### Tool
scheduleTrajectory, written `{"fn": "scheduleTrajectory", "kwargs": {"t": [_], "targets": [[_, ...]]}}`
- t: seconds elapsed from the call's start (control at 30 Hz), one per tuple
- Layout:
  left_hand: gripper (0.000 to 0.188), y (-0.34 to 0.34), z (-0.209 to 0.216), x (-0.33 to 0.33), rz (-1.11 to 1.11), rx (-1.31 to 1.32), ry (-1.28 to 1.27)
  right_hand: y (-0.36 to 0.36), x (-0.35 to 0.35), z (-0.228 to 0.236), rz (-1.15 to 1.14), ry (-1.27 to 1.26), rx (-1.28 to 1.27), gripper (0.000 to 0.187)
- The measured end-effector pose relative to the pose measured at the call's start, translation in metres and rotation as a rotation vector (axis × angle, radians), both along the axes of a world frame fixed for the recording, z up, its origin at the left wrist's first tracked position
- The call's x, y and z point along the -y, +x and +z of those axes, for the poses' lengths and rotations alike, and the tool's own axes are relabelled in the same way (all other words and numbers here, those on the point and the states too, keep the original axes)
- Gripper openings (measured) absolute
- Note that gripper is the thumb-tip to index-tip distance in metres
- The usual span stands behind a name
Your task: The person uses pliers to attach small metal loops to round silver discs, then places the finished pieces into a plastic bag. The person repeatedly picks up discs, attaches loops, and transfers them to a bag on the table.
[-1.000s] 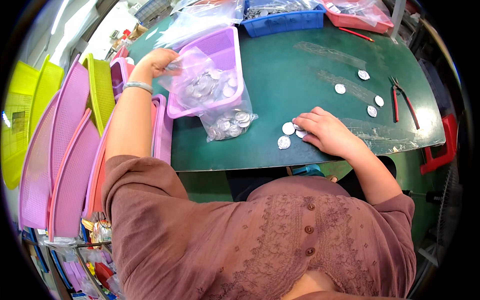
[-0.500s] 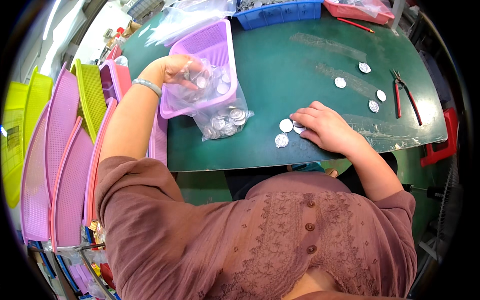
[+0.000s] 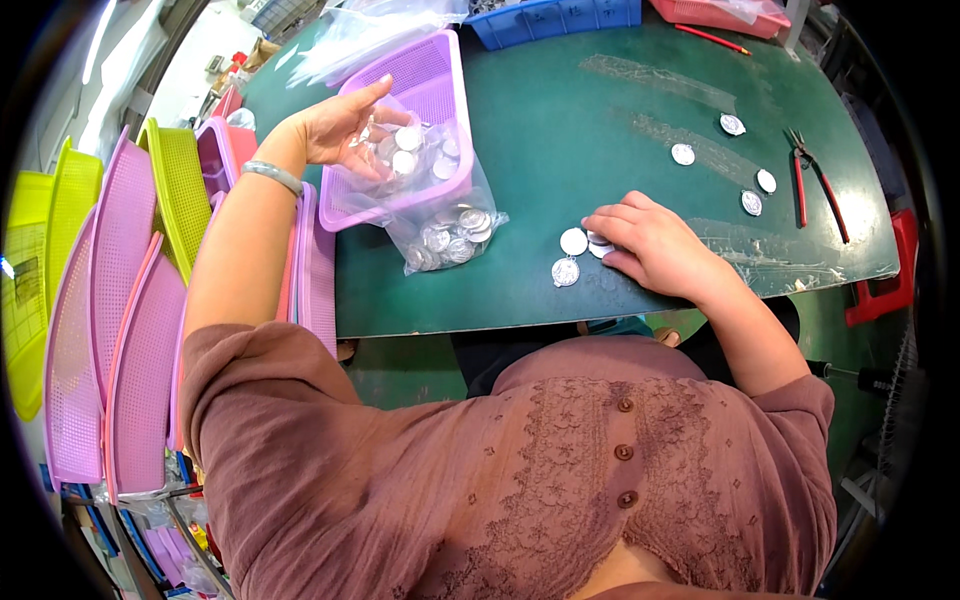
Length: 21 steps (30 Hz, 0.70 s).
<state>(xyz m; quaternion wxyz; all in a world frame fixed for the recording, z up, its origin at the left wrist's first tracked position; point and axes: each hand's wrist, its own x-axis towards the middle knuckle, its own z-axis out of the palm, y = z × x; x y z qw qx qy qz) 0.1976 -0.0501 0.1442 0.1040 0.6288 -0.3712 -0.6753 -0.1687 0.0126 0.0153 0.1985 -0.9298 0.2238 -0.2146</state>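
My left hand (image 3: 345, 130) is over a purple basket (image 3: 328, 212), thumb raised and fingers spread. Round silver medallions (image 3: 404, 162) lie by its fingertips, in and on a clear plastic bag (image 3: 485, 190). The bag hangs over the basket's near edge, and more medallions are bunched in its lower end on the table. On the green tabletop, my right hand (image 3: 648, 243) has its fingers and thumb closed around a few overlapping silver medallions (image 3: 599, 246), partly hidden by the fingers. A plain-faced medallion (image 3: 573, 241) and an embossed medallion (image 3: 565, 272) lie just left of it.
Several medallions (image 3: 683, 154) are scattered to the right on the table (image 3: 520, 110). Beyond them lie red-handled cutters (image 3: 820, 190). A blue bin (image 3: 555, 22), a pink tray (image 3: 720, 14) and a red pencil (image 3: 712, 40) are at the back. Stacked baskets (image 3: 135, 370) stand at left.
My left hand has drawn back and up a little, its thumb and fingers spreading away from the medallions and bag. My right hand stays at the medallions on the table.
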Motion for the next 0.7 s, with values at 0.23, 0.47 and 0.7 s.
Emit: {"fn": "scheduleTrajectory", "kwargs": {"t": [0.23, 0.47, 0.7], "targets": [[0.052, 0.018, -0.003, 0.011, 0.091, 0.280, -0.121, -0.001, 0.000, 0.000, -0.011, 0.009, -0.011, 0.034], [0.033, 0.054, -0.028, 0.014, 0.280, 0.425, -0.339, 0.000, -0.001, 0.000, -0.005, 0.005, -0.007, 0.033], [0.074, 0.020, -0.025, 0.001, -0.666, 0.724, -0.333, 0.000, 0.001, -0.002, -0.024, 0.006, -0.012, 0.033]]}}
